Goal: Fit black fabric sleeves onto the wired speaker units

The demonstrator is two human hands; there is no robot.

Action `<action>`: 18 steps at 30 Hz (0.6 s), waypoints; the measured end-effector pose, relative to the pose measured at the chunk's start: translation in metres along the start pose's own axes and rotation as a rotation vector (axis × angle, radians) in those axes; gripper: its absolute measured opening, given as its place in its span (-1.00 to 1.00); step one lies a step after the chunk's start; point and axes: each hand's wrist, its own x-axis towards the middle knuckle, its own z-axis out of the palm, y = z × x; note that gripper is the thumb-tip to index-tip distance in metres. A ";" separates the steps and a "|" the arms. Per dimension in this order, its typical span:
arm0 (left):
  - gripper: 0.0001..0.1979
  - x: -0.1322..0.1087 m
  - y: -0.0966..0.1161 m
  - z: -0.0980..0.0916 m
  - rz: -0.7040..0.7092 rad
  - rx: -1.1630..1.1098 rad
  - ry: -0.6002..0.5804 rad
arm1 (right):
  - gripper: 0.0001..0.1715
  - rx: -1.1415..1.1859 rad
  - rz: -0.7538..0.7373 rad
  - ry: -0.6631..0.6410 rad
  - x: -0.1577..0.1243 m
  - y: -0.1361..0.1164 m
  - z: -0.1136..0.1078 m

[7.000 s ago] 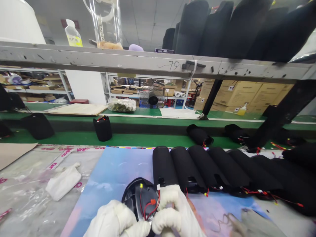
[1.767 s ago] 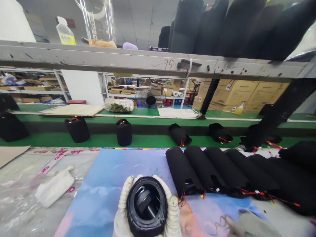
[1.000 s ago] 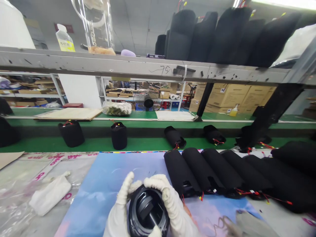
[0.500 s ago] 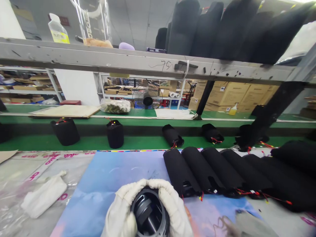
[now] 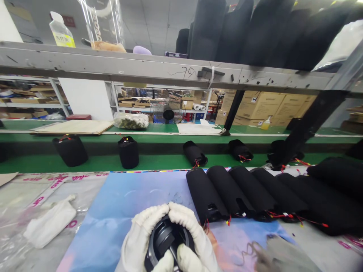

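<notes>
Room beside our left hand (image 5: 137, 235)
We could reach over the blue sheet (image 5: 113, 204) there; black tubes (image 5: 251, 187) block the right, a shelf (image 5: 127, 62) crosses above.

"75" is handwritten on the long grey metal shelf beam (image 5: 127, 63); "苏打水" on the white-and-yellow label (image 5: 64, 40) of a clear plastic bottle (image 5: 58, 25); magenta "ar" on clear plastic sheeting (image 5: 14, 202); the tall transparent jug's (image 5: 104, 24) lettering is partly legible.

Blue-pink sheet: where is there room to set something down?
The sheet looks bare between its left edge and the gloved left hand, and from there up to its far edge, left of the black fabric cylinders. Its right side is crowded with those cylinders.
</notes>
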 end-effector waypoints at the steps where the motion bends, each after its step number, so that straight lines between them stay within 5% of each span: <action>1: -0.52 -0.002 0.001 0.003 -0.033 -0.015 0.009 | -0.49 -0.045 -0.002 0.017 0.000 -0.002 0.001; 4: -0.52 -0.007 -0.002 0.012 -0.159 -0.075 0.060 | -0.31 -0.049 0.017 0.034 0.001 -0.008 0.003; 7: -0.51 -0.008 -0.012 0.019 -0.254 -0.130 0.168 | -0.39 -0.062 0.007 0.084 0.004 -0.006 0.005; 13: -0.57 0.004 -0.014 0.014 -0.200 -0.140 0.054 | -0.41 0.014 0.069 0.072 0.012 0.001 0.005; 18: -0.57 0.003 0.005 -0.001 -0.171 -0.029 0.084 | -0.49 -0.150 -0.108 -0.072 0.026 -0.012 0.000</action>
